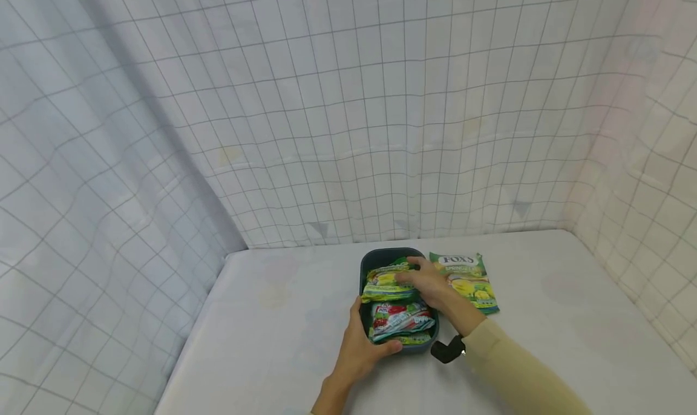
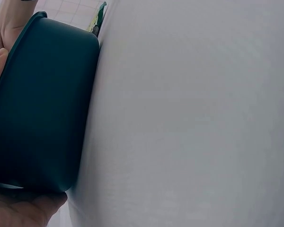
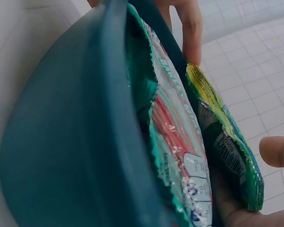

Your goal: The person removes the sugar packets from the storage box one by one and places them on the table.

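Observation:
A dark teal plastic tub (image 1: 374, 259) stands on the white table, holding several candy bags. My left hand (image 1: 359, 345) grips its near left side, thumb along the near rim, fingers on the left wall. Inside the tub, a yellow-green candy bag (image 1: 381, 289) lies toward the far end. My right hand (image 1: 432, 287) reaches over the right rim and holds that bag at its right end. In the right wrist view its fingers are under the bag, the thumb (image 3: 277, 151) above. A red-and-white candy bag (image 1: 400, 319) lies nearer me, over another yellow-green edge.
Another yellow-green Fox's candy bag (image 1: 469, 288) lies flat on the table (image 1: 283, 330), just right of the tub. A black strap piece (image 1: 448, 349) shows at my right wrist. White grid-patterned curtains (image 1: 348, 130) hang behind the table and at both sides.

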`<control>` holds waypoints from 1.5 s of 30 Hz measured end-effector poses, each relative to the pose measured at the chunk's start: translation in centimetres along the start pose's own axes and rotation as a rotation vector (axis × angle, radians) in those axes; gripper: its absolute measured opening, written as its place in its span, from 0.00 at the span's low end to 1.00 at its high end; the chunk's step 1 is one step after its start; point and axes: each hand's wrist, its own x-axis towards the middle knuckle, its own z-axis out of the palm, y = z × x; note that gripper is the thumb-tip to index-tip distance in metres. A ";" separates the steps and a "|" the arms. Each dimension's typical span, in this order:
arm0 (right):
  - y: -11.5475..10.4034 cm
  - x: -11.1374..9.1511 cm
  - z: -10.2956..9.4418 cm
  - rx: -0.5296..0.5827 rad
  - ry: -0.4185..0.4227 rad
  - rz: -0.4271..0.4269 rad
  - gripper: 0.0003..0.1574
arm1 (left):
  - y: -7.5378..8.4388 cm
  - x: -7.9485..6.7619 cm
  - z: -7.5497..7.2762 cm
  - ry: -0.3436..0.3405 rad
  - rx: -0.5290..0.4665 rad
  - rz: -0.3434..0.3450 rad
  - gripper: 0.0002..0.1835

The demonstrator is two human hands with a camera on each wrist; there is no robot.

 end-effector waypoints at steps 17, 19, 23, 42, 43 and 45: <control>0.3 1.6 0.5 -0.020 -0.018 0.005 0.38 | -0.2 0.1 -0.1 0.004 -0.008 0.010 0.69; 0.3 1.7 0.5 -0.021 -0.039 0.018 0.37 | -0.2 0.1 -0.1 0.002 -0.008 0.011 0.69; 0.5 1.8 0.4 -0.051 -0.054 0.039 0.36 | -0.1 0.1 -0.1 -0.003 -0.011 0.008 0.69; 0.1 0.1 -0.7 -0.039 -0.027 0.001 0.39 | -0.2 0.4 0.0 0.001 -0.035 0.021 0.70; 0.1 -0.1 -0.9 -0.040 -0.023 -0.005 0.40 | -0.2 0.3 0.0 0.003 -0.032 0.019 0.70; 0.1 -0.4 -1.3 -0.034 -0.019 -0.015 0.40 | -0.2 0.3 0.1 0.005 -0.026 0.012 0.70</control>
